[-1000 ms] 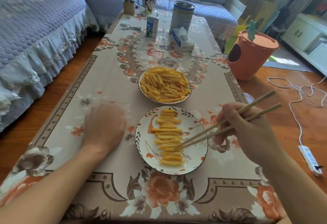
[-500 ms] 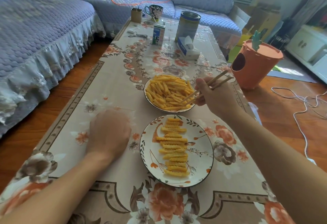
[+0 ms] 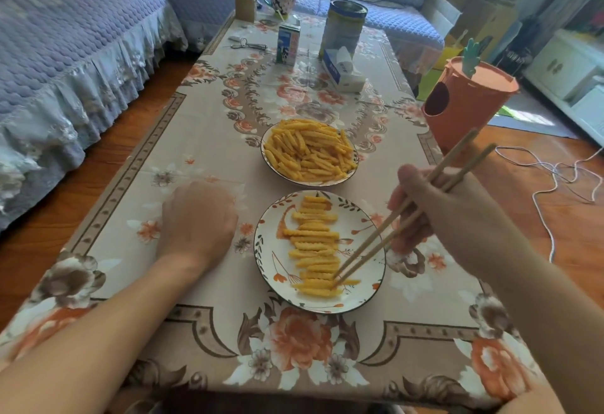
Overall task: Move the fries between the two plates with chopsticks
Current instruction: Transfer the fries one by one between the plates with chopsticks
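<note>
Bare tablecloth [image 3: 209, 139] lies left and right of the two plates, and a narrow strip shows between the far plate [image 3: 354, 165] and the near plate [image 3: 376, 283]. The left hand [image 3: 197, 222] rests just left of the near plate, blocking that side. Far off, the milk carton [image 3: 288, 44], tin can [image 3: 341, 29] and tissue pack [image 3: 341, 69] crowd the table's end.

Daylight comes in from the right, leaving a bright glare patch on the floor [image 3: 523, 118] there. The worktop [image 3: 209, 139] is evenly lit with soft, faint shadows. The wide lens bends straight edges near the frame borders. The sofa [image 3: 65, 38] on the left looks soft and slightly blurred; colours are a little washed out.
</note>
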Available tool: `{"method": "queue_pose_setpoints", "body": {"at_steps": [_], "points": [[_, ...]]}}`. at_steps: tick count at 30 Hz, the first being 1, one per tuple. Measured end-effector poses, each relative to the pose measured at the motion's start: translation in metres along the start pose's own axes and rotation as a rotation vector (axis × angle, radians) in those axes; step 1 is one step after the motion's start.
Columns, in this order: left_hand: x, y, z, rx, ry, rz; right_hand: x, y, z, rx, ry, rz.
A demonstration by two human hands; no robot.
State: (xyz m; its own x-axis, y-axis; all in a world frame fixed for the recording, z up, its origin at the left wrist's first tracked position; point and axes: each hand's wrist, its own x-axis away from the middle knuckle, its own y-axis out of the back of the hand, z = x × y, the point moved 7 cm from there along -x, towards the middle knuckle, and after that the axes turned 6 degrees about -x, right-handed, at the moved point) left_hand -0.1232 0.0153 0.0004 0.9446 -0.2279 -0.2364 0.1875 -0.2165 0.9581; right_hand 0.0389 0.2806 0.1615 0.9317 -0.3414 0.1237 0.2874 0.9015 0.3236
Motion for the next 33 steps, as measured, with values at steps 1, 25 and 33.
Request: {"method": "queue_pose_setpoints", "body": {"at_steps": [1,25,33], "points": [[0.0,0.0,0.0,0.001,0.0,0.002,0.007,-0.003,-0.007,0.005,-0.011,-0.002],[-0.001,-0.002,0.001,-0.01,-0.003,-0.019,-0.115,0.011,-0.022,-0.135,0.314,-0.329],[-0.001,-0.002,0.002,-0.002,0.006,-0.025,-0.135,0.006,-0.024,-0.124,0.255,-0.321]]}}
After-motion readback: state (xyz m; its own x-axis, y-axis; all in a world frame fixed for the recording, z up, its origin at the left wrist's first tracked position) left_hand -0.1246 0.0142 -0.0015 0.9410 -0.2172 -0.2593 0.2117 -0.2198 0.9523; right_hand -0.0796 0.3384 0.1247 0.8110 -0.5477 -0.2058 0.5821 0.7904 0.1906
